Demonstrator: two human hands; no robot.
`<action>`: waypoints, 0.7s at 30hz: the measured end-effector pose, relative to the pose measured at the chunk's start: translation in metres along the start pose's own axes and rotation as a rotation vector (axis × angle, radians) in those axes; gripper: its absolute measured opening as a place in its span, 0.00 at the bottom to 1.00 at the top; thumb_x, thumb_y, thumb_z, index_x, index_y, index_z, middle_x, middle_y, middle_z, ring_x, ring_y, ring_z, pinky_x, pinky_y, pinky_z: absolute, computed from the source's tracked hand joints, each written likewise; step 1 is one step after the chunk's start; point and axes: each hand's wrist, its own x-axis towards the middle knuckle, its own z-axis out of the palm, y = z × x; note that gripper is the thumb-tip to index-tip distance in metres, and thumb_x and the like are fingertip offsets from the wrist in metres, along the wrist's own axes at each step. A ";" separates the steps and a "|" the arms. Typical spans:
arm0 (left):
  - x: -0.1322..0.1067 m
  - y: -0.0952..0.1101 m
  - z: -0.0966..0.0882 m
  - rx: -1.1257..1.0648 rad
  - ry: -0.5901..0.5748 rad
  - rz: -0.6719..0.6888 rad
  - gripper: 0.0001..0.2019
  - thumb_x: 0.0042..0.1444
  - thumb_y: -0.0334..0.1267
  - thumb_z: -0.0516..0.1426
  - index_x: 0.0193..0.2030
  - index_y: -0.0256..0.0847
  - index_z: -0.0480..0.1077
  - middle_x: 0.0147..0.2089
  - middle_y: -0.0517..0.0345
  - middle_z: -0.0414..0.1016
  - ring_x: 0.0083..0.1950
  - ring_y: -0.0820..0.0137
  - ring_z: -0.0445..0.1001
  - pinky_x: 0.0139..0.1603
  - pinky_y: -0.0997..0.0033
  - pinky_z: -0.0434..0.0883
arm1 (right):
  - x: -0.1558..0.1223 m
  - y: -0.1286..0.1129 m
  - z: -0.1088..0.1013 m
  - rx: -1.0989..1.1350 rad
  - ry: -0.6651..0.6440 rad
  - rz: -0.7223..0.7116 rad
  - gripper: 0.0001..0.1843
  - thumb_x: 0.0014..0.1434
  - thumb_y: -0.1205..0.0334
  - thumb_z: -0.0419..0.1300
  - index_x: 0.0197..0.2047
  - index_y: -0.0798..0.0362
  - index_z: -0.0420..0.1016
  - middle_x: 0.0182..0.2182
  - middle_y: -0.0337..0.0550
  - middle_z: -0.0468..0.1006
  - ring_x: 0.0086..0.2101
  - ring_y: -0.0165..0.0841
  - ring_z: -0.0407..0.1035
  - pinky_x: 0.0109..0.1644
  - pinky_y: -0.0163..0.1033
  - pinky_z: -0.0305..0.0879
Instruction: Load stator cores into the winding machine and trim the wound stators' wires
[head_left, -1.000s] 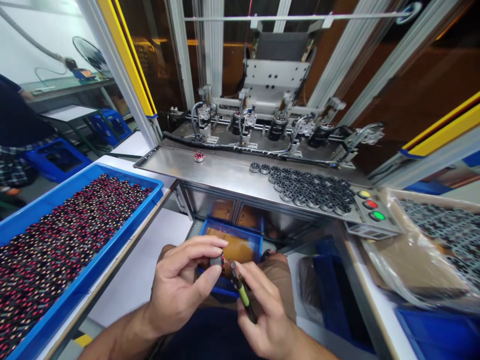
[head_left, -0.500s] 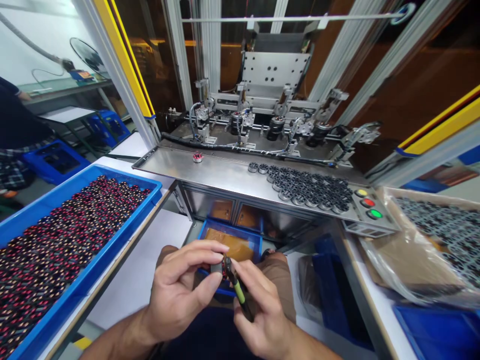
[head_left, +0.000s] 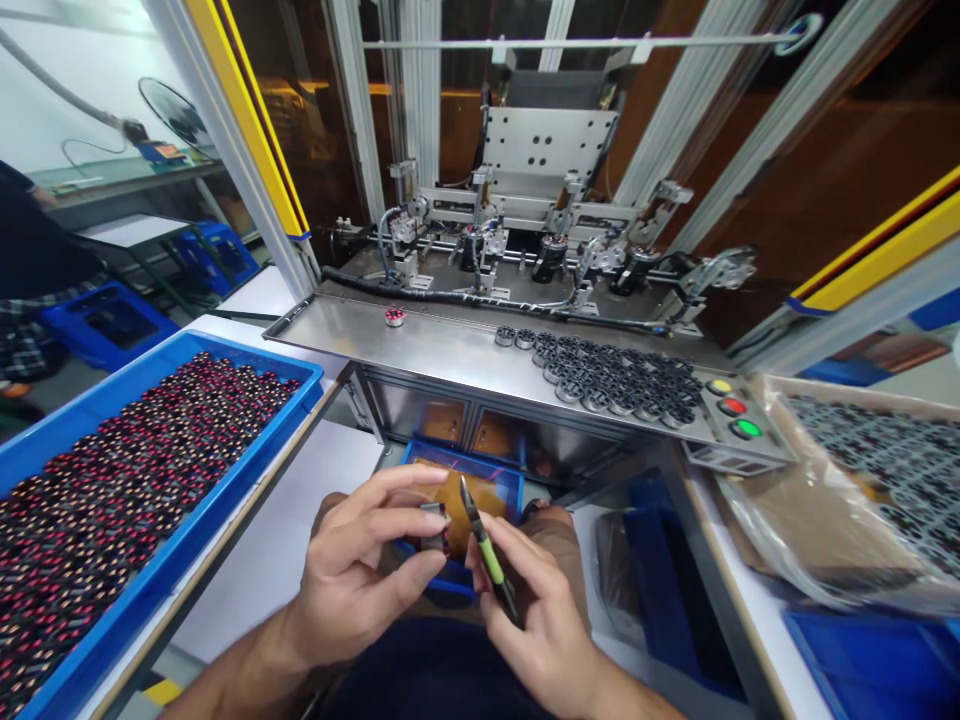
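Observation:
My left hand [head_left: 367,565] pinches a small round motor stator [head_left: 433,528] between thumb and fingertips. Its grey side faces up and its end is turned toward my right hand. Closed around a pair of pliers with black and green handles [head_left: 489,555] is my right hand [head_left: 536,600]. The pointed dark jaws aim up and away from me, just right of the stator and apart from it. Part of the stator is hidden by my fingers. Both hands are above my lap, before the metal ledge [head_left: 442,350].
A blue tray [head_left: 319,380] full of red and copper wound parts stands left. On the ledge sit one red part [head_left: 394,317] and many dark round parts [head_left: 622,375]. Buttons [head_left: 733,406] and a plastic-lined box [head_left: 810,540] are right. Machine fixtures [head_left: 551,255] stand behind.
The pliers have drawn back from the stator to the right and their jaws now point upward. My left hand still holds the stator in nearly the same place.

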 end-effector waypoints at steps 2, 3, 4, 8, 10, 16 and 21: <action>-0.002 -0.005 -0.003 0.072 0.012 0.087 0.27 0.49 0.23 0.64 0.56 0.44 0.70 0.60 0.44 0.71 0.52 0.58 0.77 0.51 0.57 0.78 | -0.001 0.002 -0.003 0.037 -0.015 0.062 0.37 0.51 0.76 0.55 0.64 0.51 0.62 0.37 0.44 0.76 0.35 0.32 0.71 0.44 0.40 0.73; -0.003 -0.007 -0.004 0.114 0.031 0.115 0.31 0.47 0.22 0.65 0.59 0.45 0.67 0.60 0.43 0.71 0.53 0.57 0.77 0.51 0.56 0.78 | -0.002 0.002 -0.005 0.055 -0.021 0.086 0.37 0.51 0.76 0.54 0.64 0.51 0.63 0.37 0.44 0.75 0.34 0.32 0.71 0.44 0.39 0.73; -0.004 -0.008 -0.005 0.161 0.048 0.133 0.34 0.46 0.22 0.66 0.61 0.45 0.65 0.59 0.43 0.72 0.53 0.56 0.77 0.52 0.55 0.78 | -0.003 0.003 -0.007 0.071 -0.023 0.104 0.36 0.51 0.76 0.54 0.64 0.50 0.63 0.37 0.43 0.75 0.35 0.32 0.71 0.43 0.39 0.72; -0.002 -0.006 -0.007 0.397 0.031 0.245 0.32 0.46 0.23 0.67 0.59 0.42 0.67 0.55 0.46 0.74 0.53 0.60 0.78 0.54 0.60 0.78 | -0.009 -0.004 -0.016 0.099 -0.015 0.127 0.36 0.52 0.78 0.53 0.63 0.47 0.64 0.37 0.43 0.76 0.34 0.31 0.72 0.42 0.38 0.73; 0.001 -0.003 -0.008 0.480 0.014 0.277 0.27 0.48 0.25 0.67 0.55 0.41 0.69 0.54 0.48 0.76 0.51 0.63 0.79 0.53 0.65 0.78 | -0.011 -0.013 -0.021 0.113 -0.021 0.112 0.36 0.52 0.78 0.53 0.63 0.47 0.64 0.37 0.44 0.76 0.34 0.31 0.73 0.42 0.38 0.73; 0.005 -0.001 -0.009 0.488 -0.003 0.276 0.22 0.50 0.25 0.65 0.53 0.42 0.70 0.53 0.48 0.76 0.50 0.64 0.79 0.50 0.68 0.80 | -0.016 -0.036 -0.031 0.267 -0.129 0.104 0.38 0.53 0.76 0.56 0.65 0.42 0.62 0.40 0.46 0.78 0.35 0.33 0.75 0.42 0.40 0.75; 0.004 -0.002 -0.011 0.440 -0.039 0.299 0.25 0.53 0.21 0.60 0.57 0.43 0.70 0.54 0.48 0.76 0.53 0.63 0.78 0.53 0.66 0.78 | -0.016 -0.043 -0.030 0.396 -0.226 0.146 0.31 0.59 0.63 0.59 0.66 0.44 0.61 0.42 0.51 0.77 0.40 0.38 0.77 0.45 0.45 0.75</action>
